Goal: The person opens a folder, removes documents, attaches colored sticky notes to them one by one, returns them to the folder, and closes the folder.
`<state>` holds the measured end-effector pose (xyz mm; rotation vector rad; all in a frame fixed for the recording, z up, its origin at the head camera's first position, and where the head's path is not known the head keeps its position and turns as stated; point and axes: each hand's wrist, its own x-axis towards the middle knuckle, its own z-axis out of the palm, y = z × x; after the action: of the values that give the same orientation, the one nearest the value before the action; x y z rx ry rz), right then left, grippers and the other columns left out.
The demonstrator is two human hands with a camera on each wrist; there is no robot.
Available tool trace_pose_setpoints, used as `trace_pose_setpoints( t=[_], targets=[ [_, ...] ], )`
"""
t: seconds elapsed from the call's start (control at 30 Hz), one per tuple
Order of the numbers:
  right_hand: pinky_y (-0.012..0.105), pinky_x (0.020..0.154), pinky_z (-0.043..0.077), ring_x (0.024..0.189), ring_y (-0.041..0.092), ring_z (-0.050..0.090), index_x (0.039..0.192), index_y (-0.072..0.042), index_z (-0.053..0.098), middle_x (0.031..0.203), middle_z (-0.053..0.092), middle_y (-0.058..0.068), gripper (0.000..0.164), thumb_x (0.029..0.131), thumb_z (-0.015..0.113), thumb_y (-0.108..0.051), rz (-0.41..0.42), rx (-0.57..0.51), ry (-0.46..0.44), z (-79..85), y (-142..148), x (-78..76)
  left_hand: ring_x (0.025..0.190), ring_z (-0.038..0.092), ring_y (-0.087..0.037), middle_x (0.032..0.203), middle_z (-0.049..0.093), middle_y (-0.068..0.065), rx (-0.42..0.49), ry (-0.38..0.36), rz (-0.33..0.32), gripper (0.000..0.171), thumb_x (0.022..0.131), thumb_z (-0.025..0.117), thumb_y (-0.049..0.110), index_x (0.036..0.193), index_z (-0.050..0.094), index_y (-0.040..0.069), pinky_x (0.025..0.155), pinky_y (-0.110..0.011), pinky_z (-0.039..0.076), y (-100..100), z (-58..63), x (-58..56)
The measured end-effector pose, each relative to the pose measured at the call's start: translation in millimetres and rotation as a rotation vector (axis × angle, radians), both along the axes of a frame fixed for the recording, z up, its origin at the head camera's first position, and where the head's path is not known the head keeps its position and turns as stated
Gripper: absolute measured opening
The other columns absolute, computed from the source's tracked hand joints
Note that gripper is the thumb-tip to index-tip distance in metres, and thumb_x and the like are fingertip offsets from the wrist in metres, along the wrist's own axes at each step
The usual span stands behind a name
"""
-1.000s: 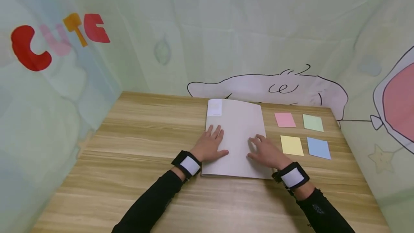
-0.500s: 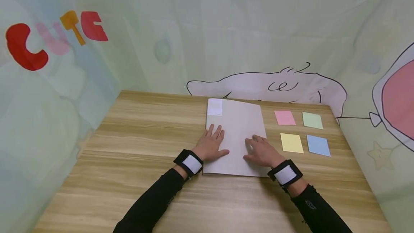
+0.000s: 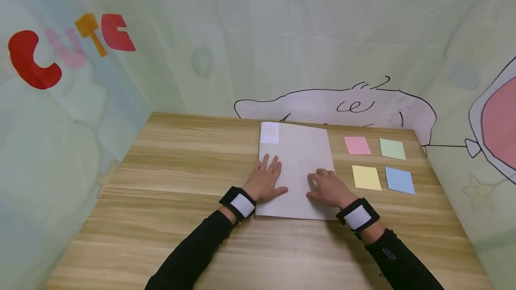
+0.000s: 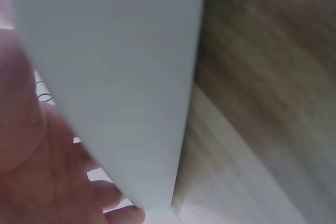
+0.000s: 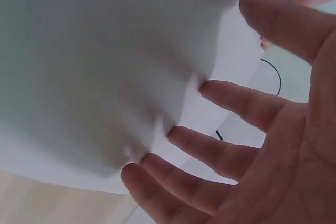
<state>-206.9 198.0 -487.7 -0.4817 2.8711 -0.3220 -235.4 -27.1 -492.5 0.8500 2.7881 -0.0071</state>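
A white, sheet-like booklet or folder (image 3: pixel 300 151) with a small pale label (image 3: pixel 269 133) at its top left corner lies on the wooden table. Spread on its left side is my left hand (image 3: pixel 264 182), palm down, fingers straight and thumb out to the right. On its right side rests my right hand (image 3: pixel 328 189), the fingers lightly bent and holding nothing. The right wrist view shows its fingertips (image 5: pixel 184 136) touching the white surface (image 5: pixel 105 66). Close up in the left wrist view, the white edge (image 4: pixel 121 77) runs beside my left hand (image 4: pixel 47 166).
To the right lie a pink (image 3: pixel 357 145), a green (image 3: pixel 392 148), a yellow (image 3: pixel 366 177) and a blue paper square (image 3: pixel 400 180). Printed curtains (image 3: pixel 262 35) enclose the back and sides of the wooden table (image 3: pixel 193 160).
My right hand has shifted slightly left over the white booklet. My left hand stays flat in nearly the same place. The head view has tilted a little.
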Motion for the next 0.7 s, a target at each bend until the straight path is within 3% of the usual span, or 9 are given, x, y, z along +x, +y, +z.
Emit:
trace_pose_setpoints(
  t=[0.13, 0.27, 0.4, 0.5, 0.7],
  targets=[
    [0.047, 0.081, 0.048, 0.093, 0.035, 0.057, 0.110, 0.001, 0.064, 0.105, 0.060, 0.021, 0.038, 0.088, 0.066, -0.030, -0.024, 0.003, 0.041, 6.9, -6.0, -11.3, 0.141, 0.005, -0.037, 0.156, 0.014, -0.014, 0.018, -0.021, 0.008, 0.082, 0.093, 0.043, 0.059, 0.149, 0.022, 0.004, 0.111, -0.050, 0.015, -1.8, 5.3, -0.1],
    [0.042, 0.072, 0.047, 0.079, 0.028, 0.056, 0.098, 0.001, 0.065, 0.088, 0.059, 0.015, 0.029, 0.090, 0.063, -0.027, -0.080, -0.020, 0.082, 17.3, -15.6, -32.3, 0.141, 0.009, -0.037, 0.155, 0.015, -0.014, 0.049, -0.060, 0.030, 0.079, 0.093, 0.046, 0.055, 0.149, 0.023, 0.003, 0.110, -0.049, 0.017, -4.2, 13.3, -0.9],
    [0.042, 0.071, 0.047, 0.081, 0.029, 0.055, 0.097, 0.001, 0.065, 0.089, 0.058, 0.015, 0.029, 0.089, 0.062, -0.027, -0.145, -0.059, 0.110, 28.2, -24.5, -52.9, 0.140, 0.014, -0.037, 0.154, 0.018, -0.016, 0.076, -0.088, 0.037, 0.074, 0.095, 0.046, 0.050, 0.148, 0.026, 0.002, 0.110, -0.048, 0.020, -5.9, 20.1, -2.1],
    [0.043, 0.072, 0.047, 0.086, 0.032, 0.055, 0.100, 0.002, 0.065, 0.093, 0.058, 0.018, 0.030, 0.089, 0.062, -0.026, -0.180, -0.102, 0.148, 34.8, -27.6, -62.9, 0.138, 0.021, -0.037, 0.152, 0.023, -0.018, 0.082, -0.076, 0.007, 0.070, 0.097, 0.046, 0.047, 0.146, 0.031, 0.000, 0.109, -0.045, 0.022, -6.3, 24.3, -5.1],
    [0.045, 0.078, 0.046, 0.098, 0.035, 0.052, 0.105, 0.002, 0.063, 0.105, 0.056, 0.022, 0.030, 0.089, 0.062, -0.023, -0.221, -0.200, 0.216, 43.4, -28.9, -68.9, 0.137, 0.026, -0.033, 0.150, 0.027, -0.021, 0.125, -0.106, -0.044, 0.064, 0.098, 0.047, 0.040, 0.143, 0.033, -0.004, 0.111, -0.038, 0.021, -11.1, 32.5, -19.0]
  ],
)
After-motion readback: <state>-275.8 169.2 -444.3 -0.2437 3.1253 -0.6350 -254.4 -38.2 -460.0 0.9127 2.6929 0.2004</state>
